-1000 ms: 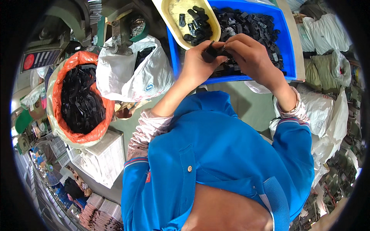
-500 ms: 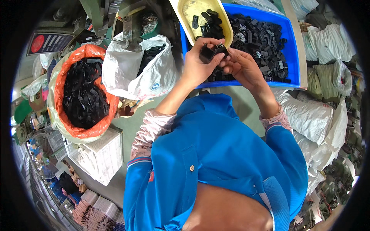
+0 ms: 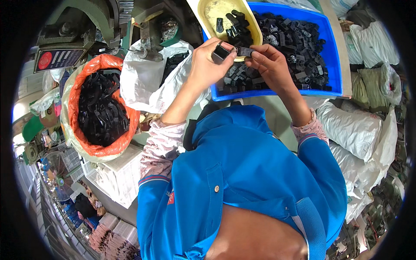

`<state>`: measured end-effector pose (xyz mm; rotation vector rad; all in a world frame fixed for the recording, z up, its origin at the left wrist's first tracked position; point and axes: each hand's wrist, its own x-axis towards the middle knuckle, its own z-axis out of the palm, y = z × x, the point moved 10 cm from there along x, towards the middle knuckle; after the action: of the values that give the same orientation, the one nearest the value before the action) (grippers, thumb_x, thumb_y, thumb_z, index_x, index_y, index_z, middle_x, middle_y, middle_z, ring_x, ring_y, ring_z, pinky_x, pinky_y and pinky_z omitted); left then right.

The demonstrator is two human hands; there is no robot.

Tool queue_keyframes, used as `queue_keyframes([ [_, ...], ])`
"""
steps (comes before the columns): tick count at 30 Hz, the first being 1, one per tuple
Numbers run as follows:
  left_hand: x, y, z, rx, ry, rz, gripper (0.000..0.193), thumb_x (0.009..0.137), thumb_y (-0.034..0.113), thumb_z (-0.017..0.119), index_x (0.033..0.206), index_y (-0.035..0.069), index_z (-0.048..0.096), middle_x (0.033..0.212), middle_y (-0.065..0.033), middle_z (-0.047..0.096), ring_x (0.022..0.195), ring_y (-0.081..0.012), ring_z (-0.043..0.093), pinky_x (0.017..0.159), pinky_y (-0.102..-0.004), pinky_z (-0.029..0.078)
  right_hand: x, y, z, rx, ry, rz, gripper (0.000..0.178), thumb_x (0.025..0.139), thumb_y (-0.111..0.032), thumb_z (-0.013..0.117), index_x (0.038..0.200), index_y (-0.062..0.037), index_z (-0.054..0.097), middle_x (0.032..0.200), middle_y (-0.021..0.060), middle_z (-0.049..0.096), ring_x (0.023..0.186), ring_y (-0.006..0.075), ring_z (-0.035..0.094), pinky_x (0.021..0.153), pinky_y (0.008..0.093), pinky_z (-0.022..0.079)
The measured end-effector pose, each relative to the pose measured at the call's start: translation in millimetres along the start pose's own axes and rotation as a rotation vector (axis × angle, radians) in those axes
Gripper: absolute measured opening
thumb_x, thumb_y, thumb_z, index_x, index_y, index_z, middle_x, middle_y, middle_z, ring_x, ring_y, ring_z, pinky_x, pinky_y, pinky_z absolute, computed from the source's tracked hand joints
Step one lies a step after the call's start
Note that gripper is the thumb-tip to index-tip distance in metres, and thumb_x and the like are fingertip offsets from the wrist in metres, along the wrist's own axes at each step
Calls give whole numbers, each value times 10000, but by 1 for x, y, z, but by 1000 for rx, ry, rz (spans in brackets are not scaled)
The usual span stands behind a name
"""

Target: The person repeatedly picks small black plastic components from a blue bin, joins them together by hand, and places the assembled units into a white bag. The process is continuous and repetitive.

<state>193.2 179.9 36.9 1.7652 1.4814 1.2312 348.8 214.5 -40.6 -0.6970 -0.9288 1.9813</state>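
Note:
My left hand (image 3: 208, 60) grips a small black plastic part (image 3: 221, 51) over the near edge of a blue bin (image 3: 333, 56) full of similar black parts. My right hand (image 3: 271, 65) pinches a second small black piece (image 3: 245, 52) and holds it against the first one. Both hands meet just below a yellow oval dish (image 3: 216, 13) that rests on the bin and carries several black parts. Blue sleeves with pink cuffs cover my forearms.
An orange-lined sack (image 3: 99, 112) of black parts stands at the left. A white plastic bag (image 3: 147, 82) lies between it and the bin. White sacks (image 3: 355, 130) pile up on the right. A grey-green machine (image 3: 78, 21) sits at the upper left, a white crate (image 3: 117, 177) below the sack.
The view has shifted, so the bin and hands sit a little lower. Both hands have stayed together over the bin's near edge, working the two black pieces between the fingers.

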Motion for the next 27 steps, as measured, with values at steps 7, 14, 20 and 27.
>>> queue_keyframes([
  [7,-1,-39,11,-321,61,-338,87,842,12,725,915,-17,689,865,-55,709,812,-102,663,724,-240,532,5,-8,-9,-218,46,-115,179,928,-38,630,1087,36,599,1054,125,657,917,194,674,829,310,570],
  [14,5,-54,19,-666,10,-429,414,870,69,713,1216,-32,508,1079,-158,663,881,-156,672,758,-300,580,16,-5,-23,43,102,-27,225,907,-57,661,1098,53,617,1047,139,660,922,209,671,810,316,573],
  [20,-23,-46,27,-1071,-283,-664,409,962,182,582,1304,-11,470,1151,-146,631,951,-200,666,749,-367,606,21,-23,-32,33,72,30,274,965,-130,580,1185,32,608,1053,87,663,924,142,642,838,290,529],
  [27,-42,-36,33,-782,-350,-639,428,942,190,624,1326,36,514,1211,-105,647,939,-182,683,627,-251,525,36,-37,0,-131,-39,-7,292,954,-151,605,1196,6,650,1037,56,675,920,128,627,859,271,510],
])
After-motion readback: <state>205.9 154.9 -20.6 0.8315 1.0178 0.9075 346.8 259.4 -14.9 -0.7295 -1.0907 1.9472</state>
